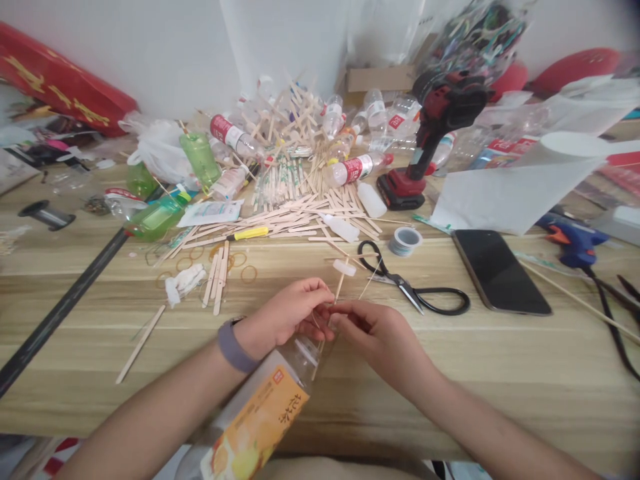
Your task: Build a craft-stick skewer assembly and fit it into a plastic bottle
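Near the table's front edge my left hand [300, 310] and my right hand [367, 327] meet, fingertips pinched close together. Between them runs a thin wooden stick [341, 285] with a white bottle cap [345, 267] around its upper part. The left fingers are closed about the stick by the mouth of a clear plastic bottle. That bottle [263, 427], with an orange label, lies tilted under my left forearm. My right thumb and forefinger pinch at the same spot; whatever they hold is too small to make out. Black-handled scissors [413, 287] lie to the right.
Behind my hands lie many loose craft sticks [280, 217], a yellow utility knife [249, 233] and a tape roll [405, 241]. A red cordless drill [405, 187] stands farther back. On the right are a phone [501, 271] and a blue glue gun [570, 240].
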Available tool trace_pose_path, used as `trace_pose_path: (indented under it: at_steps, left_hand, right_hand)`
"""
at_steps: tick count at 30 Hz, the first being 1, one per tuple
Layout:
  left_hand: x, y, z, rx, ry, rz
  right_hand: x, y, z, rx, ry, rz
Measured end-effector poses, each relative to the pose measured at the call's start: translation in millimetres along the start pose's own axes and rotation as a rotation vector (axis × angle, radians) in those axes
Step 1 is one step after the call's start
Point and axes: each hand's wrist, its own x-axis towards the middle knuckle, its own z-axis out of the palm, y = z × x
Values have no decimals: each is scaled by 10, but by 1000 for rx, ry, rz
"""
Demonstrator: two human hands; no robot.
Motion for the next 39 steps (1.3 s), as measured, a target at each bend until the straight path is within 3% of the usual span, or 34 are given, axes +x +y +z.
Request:
trace_pose_path:
  at_steps: [3, 8, 11, 24, 30, 39]
  left_hand:
    - [-7, 13, -4, -28, -14, -20]
    - [4, 28, 8, -54, -17, -34]
    - [25, 14, 23, -59, -4, -20]
    - [-5, 30, 11, -62, -12, -43]
    - [-17, 57, 60, -67, -9, -29]
    - [16, 10, 6, -88, -52, -50]
  right_hand:
    - [-18, 47, 12, -103, 47, -72]
    - [-2, 74, -55, -639, 68, -639]
    - [65, 44, -73, -748, 10, -778]
    - [120, 190, -221, -774, 28, -931]
    - [211, 101, -144, -792, 9, -929]
    - [212, 193, -176, -777, 40, -990]
